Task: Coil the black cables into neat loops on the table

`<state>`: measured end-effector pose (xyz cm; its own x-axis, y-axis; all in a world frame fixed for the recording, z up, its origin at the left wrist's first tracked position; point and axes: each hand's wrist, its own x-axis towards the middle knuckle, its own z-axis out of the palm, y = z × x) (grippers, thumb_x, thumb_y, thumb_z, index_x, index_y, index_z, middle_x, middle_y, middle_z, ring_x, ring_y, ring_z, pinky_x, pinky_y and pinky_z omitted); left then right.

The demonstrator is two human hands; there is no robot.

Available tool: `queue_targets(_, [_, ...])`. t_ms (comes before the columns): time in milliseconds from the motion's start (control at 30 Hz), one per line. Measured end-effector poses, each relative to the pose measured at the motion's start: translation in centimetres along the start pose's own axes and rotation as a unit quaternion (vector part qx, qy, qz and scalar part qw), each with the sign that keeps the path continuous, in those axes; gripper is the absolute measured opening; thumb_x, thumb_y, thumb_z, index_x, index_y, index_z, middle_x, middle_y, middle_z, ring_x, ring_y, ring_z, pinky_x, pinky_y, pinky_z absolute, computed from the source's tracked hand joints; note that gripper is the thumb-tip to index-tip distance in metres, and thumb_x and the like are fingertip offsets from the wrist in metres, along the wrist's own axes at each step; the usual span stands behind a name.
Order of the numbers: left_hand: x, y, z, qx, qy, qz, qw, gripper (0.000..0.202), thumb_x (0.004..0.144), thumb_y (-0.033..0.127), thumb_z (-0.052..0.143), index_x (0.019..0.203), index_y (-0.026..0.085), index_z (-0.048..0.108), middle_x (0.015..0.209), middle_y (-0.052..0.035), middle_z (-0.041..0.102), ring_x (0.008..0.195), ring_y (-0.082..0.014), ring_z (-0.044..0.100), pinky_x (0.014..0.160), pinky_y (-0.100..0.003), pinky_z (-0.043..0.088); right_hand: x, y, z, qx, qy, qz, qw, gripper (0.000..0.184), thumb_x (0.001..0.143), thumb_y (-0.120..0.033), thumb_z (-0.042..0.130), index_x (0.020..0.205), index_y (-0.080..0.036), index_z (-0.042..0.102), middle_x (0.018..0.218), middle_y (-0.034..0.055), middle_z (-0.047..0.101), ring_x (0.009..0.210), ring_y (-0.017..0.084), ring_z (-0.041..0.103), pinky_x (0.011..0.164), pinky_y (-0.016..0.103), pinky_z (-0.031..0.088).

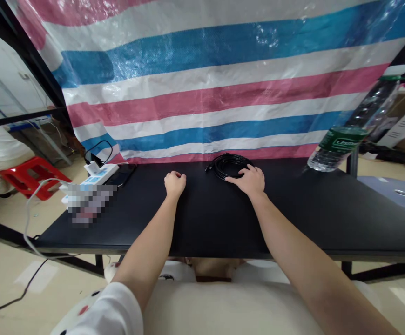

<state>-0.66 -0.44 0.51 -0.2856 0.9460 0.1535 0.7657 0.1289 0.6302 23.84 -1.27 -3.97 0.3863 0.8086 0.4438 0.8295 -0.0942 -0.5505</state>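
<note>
A coil of black cable (226, 163) lies near the back edge of the black table, its loops bundled together and one connector end poking out at the left. My right hand (252, 180) is at the coil's right side, thumb along its front and fingers over its rim, gripping it where it lies. To the left of the coil and apart from it, my left hand (175, 183) rests on the tabletop with its fingers curled into a loose fist. Nothing shows in that fist.
A part-filled water bottle (342, 139) stands at the right. On the left are a white power strip (99, 176) with plugs, a dark phone (127, 175) and a blurred-out item. Behind the black table (219, 223) hangs a striped plastic sheet (202, 93). A red stool (35, 176) is beyond, left.
</note>
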Motion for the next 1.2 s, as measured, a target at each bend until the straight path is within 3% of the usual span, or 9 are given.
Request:
queue_targets(67, [0.0,0.0,-0.1,0.001,-0.012,0.000,1.000,0.010,0.078,0.024,0.055,0.078,0.020,0.064,0.100,-0.0114,0.068,0.104,-0.0257,0.062,0.089,-0.034,0.047,0.0,-0.1,-0.3,0.014,0.013,0.003,1.000,0.046,0.050,-0.059,0.078,0.076,-0.022,0.069,0.120,0.0127,0.062,0.116,0.035,0.048,0.100,0.052,0.034])
queue_targets(167, [-0.1,0.1,-0.2,0.005,-0.021,-0.002,1.000,0.012,0.079,0.024,0.054,0.081,0.020,0.065,0.101,-0.0113,0.069,0.105,-0.0258,0.063,0.090,-0.034,0.047,0.1,-0.1,-0.9,0.055,0.053,0.020,0.997,0.041,0.070,-0.057,0.063,0.086,-0.019,0.070,0.108,0.0137,0.066,0.109,0.032,0.051,0.097,0.048,0.037])
queue_targets(233, [-0.1,0.1,-0.2,0.008,-0.024,-0.003,1.000,0.012,0.080,0.024,0.054,0.082,0.020,0.065,0.101,-0.0112,0.069,0.105,-0.0257,0.063,0.090,-0.034,0.047,0.3,0.0,-1.5,0.072,0.085,0.053,0.992,0.036,0.080,-0.047,0.053,0.092,-0.017,0.069,0.101,0.0143,0.066,0.103,0.030,0.053,0.094,0.046,0.038])
queue_targets(333, [-0.2,0.1,-0.1,0.013,-0.026,0.004,1.000,0.012,0.079,0.025,0.055,0.081,0.021,0.066,0.101,-0.0105,0.069,0.105,-0.0258,0.063,0.088,-0.034,0.048,0.5,0.1,-2.1,0.065,0.101,0.130,0.984,0.032,0.077,-0.035,0.054,0.096,-0.014,0.069,0.095,0.0154,0.066,0.098,0.031,0.053,0.089,0.046,0.040])
queue_targets(433, [-0.2,0.0,-0.1,0.017,-0.027,0.006,0.999,0.012,0.079,0.025,0.055,0.081,0.021,0.066,0.101,-0.0104,0.069,0.105,-0.0258,0.063,0.089,-0.034,0.048,0.6,0.0,-2.3,0.058,0.094,0.182,0.977,0.033,0.073,-0.034,0.057,0.097,-0.014,0.069,0.093,0.0152,0.065,0.098,0.033,0.051,0.087,0.049,0.040])
queue_targets(800, [-0.1,-0.3,0.5,0.006,-0.024,0.028,0.999,0.008,0.077,0.026,0.057,0.071,0.022,0.061,0.097,-0.0112,0.069,0.102,-0.0282,0.063,0.087,-0.037,0.048,0.2,-0.3,-1.6,0.050,0.068,0.102,0.991,0.034,0.069,-0.047,0.064,0.084,-0.018,0.071,0.102,0.0163,0.059,0.104,0.038,0.047,0.090,0.059,0.037])
queue_targets(967, [0.0,-0.4,0.5,0.009,-0.028,0.029,0.999,0.008,0.077,0.026,0.057,0.073,0.023,0.062,0.094,-0.0103,0.069,0.100,-0.0272,0.064,0.086,-0.036,0.047,0.8,0.2,-1.5,0.039,0.031,0.112,0.992,0.024,0.065,-0.036,0.066,0.080,-0.018,0.071,0.096,0.0154,0.062,0.101,0.036,0.054,0.090,0.056,0.041])
queue_targets(1100, [-0.2,-0.3,0.5,0.018,-0.022,0.038,0.999,0.008,0.077,0.025,0.057,0.080,0.022,0.064,0.098,-0.0106,0.067,0.102,-0.0266,0.062,0.089,-0.036,0.046,1.3,0.6,-1.2,0.115,0.077,0.136,0.981,0.018,0.068,-0.027,0.057,0.076,-0.018,0.071,0.081,0.0110,0.066,0.090,0.031,0.061,0.089,0.048,0.047])
queue_targets(1200, [-0.6,-0.3,0.8,0.008,0.008,0.084,0.996,0.022,0.077,0.025,0.059,0.098,0.019,0.063,0.106,-0.0116,0.065,0.108,-0.0259,0.058,0.097,-0.037,0.043,1.7,0.6,-0.9,0.200,0.126,0.118,0.965,0.023,0.071,-0.024,0.052,0.083,-0.015,0.070,0.084,0.0092,0.067,0.084,0.024,0.063,0.086,0.041,0.049])
